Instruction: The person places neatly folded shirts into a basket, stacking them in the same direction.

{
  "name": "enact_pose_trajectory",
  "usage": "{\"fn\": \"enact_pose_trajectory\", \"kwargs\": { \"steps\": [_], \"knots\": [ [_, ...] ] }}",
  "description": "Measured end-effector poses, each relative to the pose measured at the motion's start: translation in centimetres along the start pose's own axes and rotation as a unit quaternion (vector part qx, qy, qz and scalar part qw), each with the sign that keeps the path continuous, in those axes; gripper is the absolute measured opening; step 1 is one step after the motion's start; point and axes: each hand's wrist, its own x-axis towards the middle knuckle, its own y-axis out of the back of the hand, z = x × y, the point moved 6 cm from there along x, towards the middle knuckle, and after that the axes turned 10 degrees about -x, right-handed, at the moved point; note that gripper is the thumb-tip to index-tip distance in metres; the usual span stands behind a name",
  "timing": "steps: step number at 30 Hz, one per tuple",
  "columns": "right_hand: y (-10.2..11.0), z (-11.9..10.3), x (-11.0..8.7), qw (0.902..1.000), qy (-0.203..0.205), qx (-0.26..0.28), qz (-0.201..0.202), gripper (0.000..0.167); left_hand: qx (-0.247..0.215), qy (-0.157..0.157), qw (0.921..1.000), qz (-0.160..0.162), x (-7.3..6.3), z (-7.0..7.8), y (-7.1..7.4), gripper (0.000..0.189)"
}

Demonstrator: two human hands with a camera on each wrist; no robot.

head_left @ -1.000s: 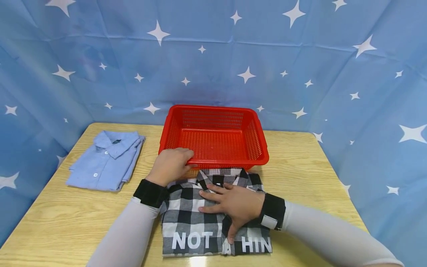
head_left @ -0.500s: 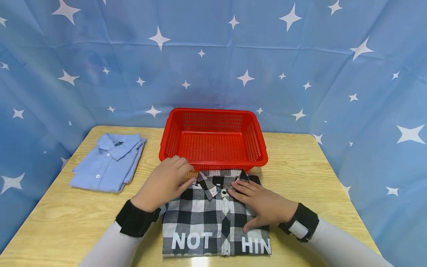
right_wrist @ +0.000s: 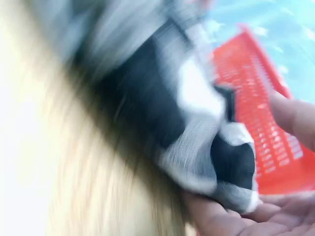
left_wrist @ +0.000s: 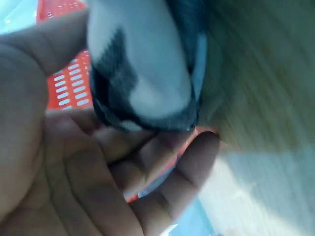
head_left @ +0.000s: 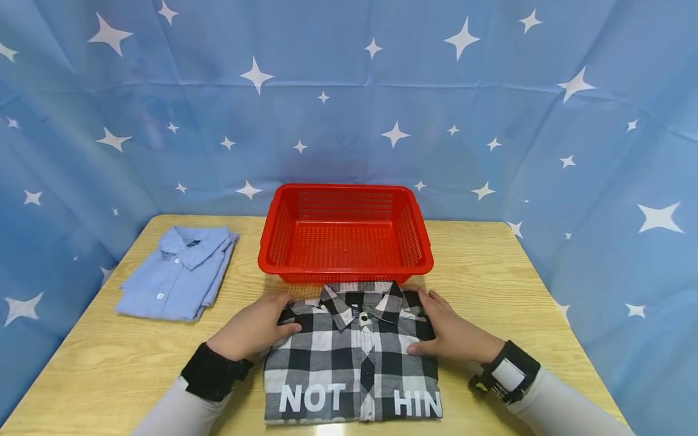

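A folded black-and-white checked shirt [head_left: 332,357] lies collar-away on the table, white letters printed along its near part. At its left edge is my left hand [head_left: 259,327], thumb over the top and fingers curving round the folded side; the left wrist view shows the fabric fold [left_wrist: 142,93] between them. My right hand [head_left: 455,333] is at the opposite edge. In the right wrist view its fingers [right_wrist: 211,219] touch the underside of the blurred shirt edge, while the thumb [right_wrist: 295,118] stands off from the cloth.
Right behind the collar stands a red plastic basket [head_left: 346,270] with nothing in it. A folded light blue shirt [head_left: 174,278] lies on the left of the wooden table [head_left: 485,254]. A blue curtain with white stars [head_left: 349,115] hangs behind.
The right hand has lifted off the shirt's front and moved right to its side edge. The left hand has come from the basket's front rim down to the shirt's left edge.
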Motion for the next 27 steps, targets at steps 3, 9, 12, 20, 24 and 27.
{"fn": "enact_pose_trajectory", "kwargs": {
  "steps": [3,9,12,20,24,27],
  "knots": [
    [0.3,-0.2,0.1,0.9993,-0.006,0.036,0.011,0.13,-0.014,0.023,0.9996,-0.003,-0.3,-0.5,0.0,0.07],
    [0.9,-0.2,0.0,0.9888,-0.035,0.145,0.008,0.12,-0.037,0.105,0.9932,-0.034,-1.5,-1.7,-0.1,0.077],
    [1.0,0.3,-0.3,0.9574,-0.057,0.283,-0.018,0.102,-0.052,0.134,0.9882,-0.054,-2.0,-2.1,-0.3,0.07],
    [-0.3,0.2,-1.6,0.7843,-0.082,0.603,-0.12,0.026,-0.14,0.126,0.9806,-0.055,-2.7,-2.3,-0.7,0.059],
    [-1.3,-0.7,-1.9,0.7629,-0.08,0.63,-0.122,0.014,-0.164,0.123,0.9771,-0.057,-2.6,-2.6,-1.0,0.066],
    [-1.8,-1.4,-2.2,0.7586,-0.077,0.637,-0.112,0.014,-0.219,0.109,0.9678,-0.061,-2.6,-2.6,-1.2,0.058]
  ]
}}
